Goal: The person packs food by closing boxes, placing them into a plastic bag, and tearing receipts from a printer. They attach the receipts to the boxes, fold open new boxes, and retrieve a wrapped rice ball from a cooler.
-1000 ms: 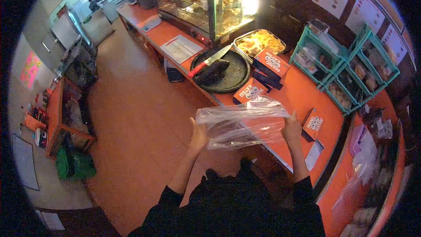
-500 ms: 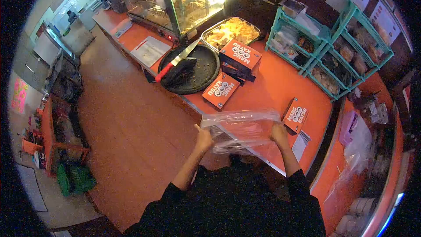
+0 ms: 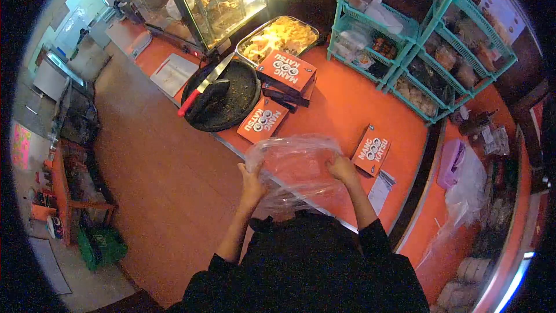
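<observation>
A clear plastic bag is stretched between my hands, above the near edge of the orange counter. My left hand grips its left side and my right hand its right side. Just right of my right hand lies an orange "Mang Katsu" box. Beyond the bag is another orange box, beside a stack topped by a third box. Through the film the counter shows; I cannot make out anything inside the bag.
A red-handled knife lies across a round dark board. Behind it are a metal tray of food and a lit glass display case. Teal basket racks stand at the back right. Paper slips lie near the right box.
My hands have drawn slightly closer together and the bag's mouth looks rounder and more opened. The whole view has shifted, so the counter items appear further left.
</observation>
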A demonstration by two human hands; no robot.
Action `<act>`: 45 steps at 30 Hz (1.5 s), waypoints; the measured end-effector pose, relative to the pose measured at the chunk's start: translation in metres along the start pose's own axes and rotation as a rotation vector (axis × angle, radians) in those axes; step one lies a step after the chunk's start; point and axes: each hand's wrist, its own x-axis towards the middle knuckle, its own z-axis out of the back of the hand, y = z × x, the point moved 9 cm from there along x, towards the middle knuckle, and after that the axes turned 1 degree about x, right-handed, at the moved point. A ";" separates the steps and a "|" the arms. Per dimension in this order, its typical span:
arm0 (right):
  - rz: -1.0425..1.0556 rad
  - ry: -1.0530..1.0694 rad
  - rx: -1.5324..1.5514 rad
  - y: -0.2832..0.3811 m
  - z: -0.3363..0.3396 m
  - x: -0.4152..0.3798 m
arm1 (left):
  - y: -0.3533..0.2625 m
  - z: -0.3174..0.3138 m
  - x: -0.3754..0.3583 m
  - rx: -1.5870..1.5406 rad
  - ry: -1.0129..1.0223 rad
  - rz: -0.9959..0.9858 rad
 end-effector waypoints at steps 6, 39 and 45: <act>-0.010 0.138 -0.106 -0.035 -0.085 -0.046 | 0.096 -0.013 -0.003 0.351 0.142 0.186; -0.743 0.071 0.148 -0.095 -0.062 -0.150 | 0.012 -0.165 0.117 0.412 0.652 -0.678; -0.739 -0.153 0.100 -0.075 0.002 -0.157 | -0.051 -0.129 0.078 0.383 0.495 -0.763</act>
